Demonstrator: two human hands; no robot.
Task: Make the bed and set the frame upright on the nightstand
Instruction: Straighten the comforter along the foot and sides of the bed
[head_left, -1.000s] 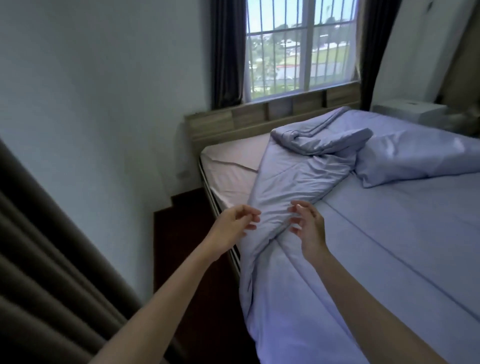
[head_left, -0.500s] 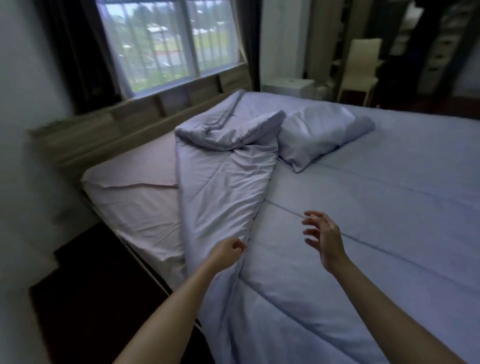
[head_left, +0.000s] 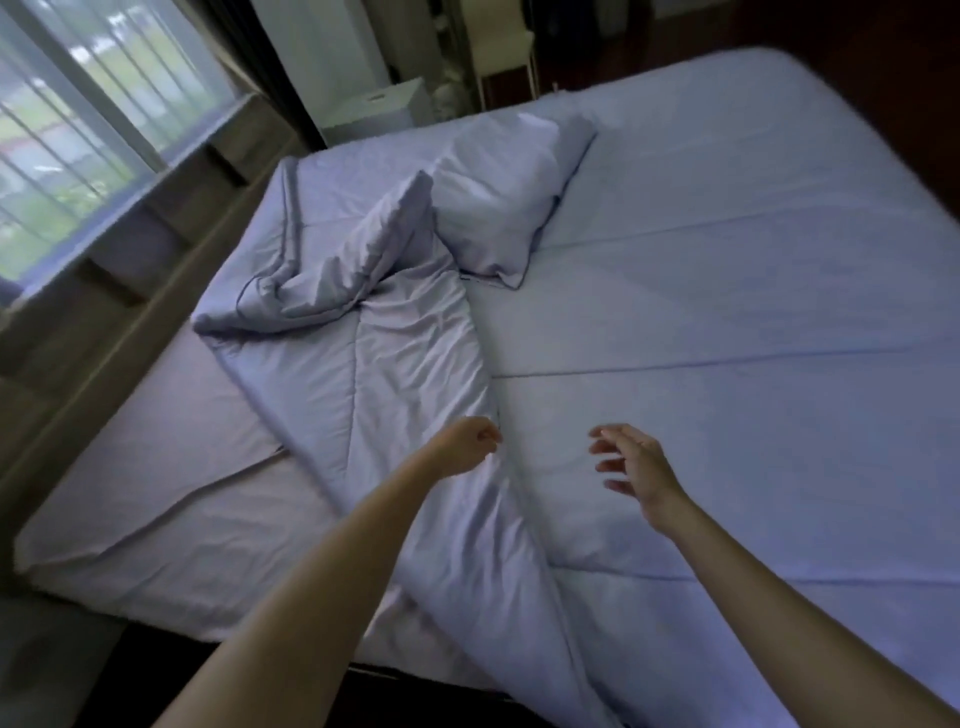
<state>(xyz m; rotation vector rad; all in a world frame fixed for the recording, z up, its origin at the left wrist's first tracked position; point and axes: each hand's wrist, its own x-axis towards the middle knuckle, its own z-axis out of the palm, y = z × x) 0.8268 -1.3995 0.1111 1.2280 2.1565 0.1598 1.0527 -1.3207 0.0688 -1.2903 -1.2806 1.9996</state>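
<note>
Two bare forearms reach into view from the bottom edge, both uncovered up to where the picture cuts them off, with no sleeve showing. The left hand (head_left: 465, 448) and right hand (head_left: 636, 470) wear no gloves, and no watch, bracelet or ring can be made out. The arms are slender; the right hand's fingers (head_left: 610, 447) are slightly motion-blurred.
</note>
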